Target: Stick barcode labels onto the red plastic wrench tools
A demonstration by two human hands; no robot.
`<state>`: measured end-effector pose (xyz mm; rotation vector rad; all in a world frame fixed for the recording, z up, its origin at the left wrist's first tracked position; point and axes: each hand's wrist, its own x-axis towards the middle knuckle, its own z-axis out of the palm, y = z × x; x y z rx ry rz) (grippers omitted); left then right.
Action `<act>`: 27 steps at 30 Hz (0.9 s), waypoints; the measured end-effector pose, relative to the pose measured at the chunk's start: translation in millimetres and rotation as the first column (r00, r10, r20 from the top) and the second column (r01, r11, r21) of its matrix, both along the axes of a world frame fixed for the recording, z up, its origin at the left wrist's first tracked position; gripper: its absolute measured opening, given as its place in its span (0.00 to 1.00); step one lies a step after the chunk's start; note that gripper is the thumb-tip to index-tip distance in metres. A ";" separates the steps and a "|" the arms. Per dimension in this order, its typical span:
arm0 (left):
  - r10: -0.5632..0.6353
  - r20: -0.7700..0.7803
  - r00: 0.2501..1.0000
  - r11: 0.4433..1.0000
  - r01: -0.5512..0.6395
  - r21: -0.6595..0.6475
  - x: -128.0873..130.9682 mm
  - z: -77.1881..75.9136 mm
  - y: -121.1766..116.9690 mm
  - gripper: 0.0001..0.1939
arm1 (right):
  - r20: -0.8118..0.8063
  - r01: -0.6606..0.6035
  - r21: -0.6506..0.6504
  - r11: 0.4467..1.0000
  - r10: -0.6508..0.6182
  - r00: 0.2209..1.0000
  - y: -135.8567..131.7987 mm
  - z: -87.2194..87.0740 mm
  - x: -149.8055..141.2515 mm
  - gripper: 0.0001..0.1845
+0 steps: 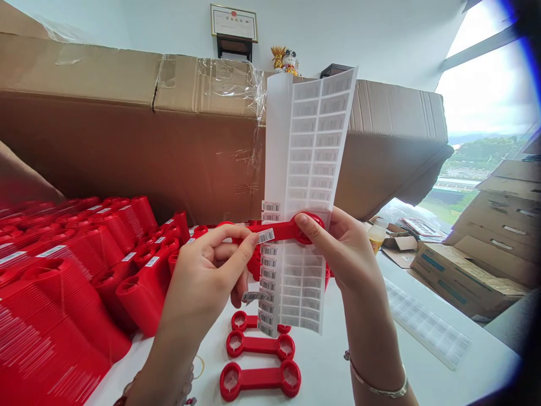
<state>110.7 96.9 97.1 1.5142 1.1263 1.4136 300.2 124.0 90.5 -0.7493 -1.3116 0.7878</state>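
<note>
My right hand [344, 251] is closed on a red plastic bar with ring ends [287, 228] and on a tall white sheet of barcode labels [308, 169], which stands upright behind the bar. My left hand [207, 276] pinches the bar's left part, its forefinger pressing a barcode label [266, 235] onto it. Another peeled label [253, 295] sticks out from under the left fingers. Most labels on the sheet's right columns are peeled off; the left column keeps several.
Three more red ring-ended bars [260, 379] lie on the white table [338, 366] below my hands. Stacks of labelled red plastic parts [84, 259] fill the left. A big taped cardboard box [127, 129] stands behind. Another label sheet [426, 324] and cartons [465, 276] are on the right.
</note>
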 end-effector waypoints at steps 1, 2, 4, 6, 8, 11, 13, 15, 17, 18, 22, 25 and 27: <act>0.001 0.000 1.000 1.000 -0.001 -0.001 0.1 0.3 0.0 0.07 | 0.001 -0.002 0.000 1.000 0.002 1.000 0.0 0.1 0.1 0.12; 0.000 0.001 1.000 1.000 0.000 -0.001 0.1 0.6 0.1 0.07 | 0.001 -0.003 -0.001 1.000 0.003 1.000 -0.1 0.2 0.2 0.11; 0.000 0.001 1.000 1.000 0.000 -0.001 0.2 1.3 -0.1 0.07 | 0.004 0.000 -0.001 1.000 0.000 1.000 -0.3 0.4 0.6 0.12; -0.005 0.003 1.000 1.000 0.005 0.001 0.1 1.7 -0.7 0.07 | 0.011 0.013 0.003 1.000 -0.013 1.000 -0.4 0.4 1.0 0.12; -0.011 0.006 1.000 1.000 0.011 0.004 0.0 1.4 -1.3 0.07 | 0.019 0.028 0.009 1.000 -0.028 0.999 -0.3 0.4 1.4 0.13; -0.012 0.011 1.000 1.000 0.012 0.007 0.0 -0.1 -1.1 0.07 | 0.022 0.038 0.010 0.999 -0.038 0.999 -0.1 0.3 1.4 0.14; -0.012 0.015 1.000 1.000 0.012 0.011 -0.1 -1.3 0.4 0.07 | 0.024 0.040 0.008 0.999 -0.040 0.999 -0.3 0.2 1.0 0.14; -0.009 0.021 1.000 1.000 0.008 0.020 -0.5 -2.1 2.3 0.07 | 0.026 0.038 0.010 0.999 -0.038 0.999 -1.2 0.2 0.6 0.14; -0.005 0.028 1.000 1.000 0.004 0.028 -0.6 -2.1 3.6 0.07 | 0.027 0.036 0.016 0.999 -0.036 0.999 -2.7 0.3 0.3 0.13; -0.004 0.031 1.000 0.999 0.003 0.033 -0.3 -1.7 3.7 0.07 | 0.028 0.037 0.020 0.999 -0.037 0.999 -3.5 0.3 0.1 0.13; 0.061 0.013 0.998 0.998 -0.061 0.026 5.2 -1.3 2.0 0.08 | 0.046 0.058 0.027 0.998 -0.060 0.997 -6.3 0.0 -1.7 0.13; 0.152 -0.045 0.987 0.987 -0.150 0.054 10.0 -7.3 5.4 0.13 | 0.053 0.078 0.030 0.997 -0.079 0.995 -6.0 -0.4 -6.5 0.13; 0.212 -0.106 0.972 0.975 -0.203 0.088 9.8 -13.4 11.5 0.15 | 0.059 0.114 0.028 0.993 -0.116 0.991 -4.9 -0.6 -10.8 0.14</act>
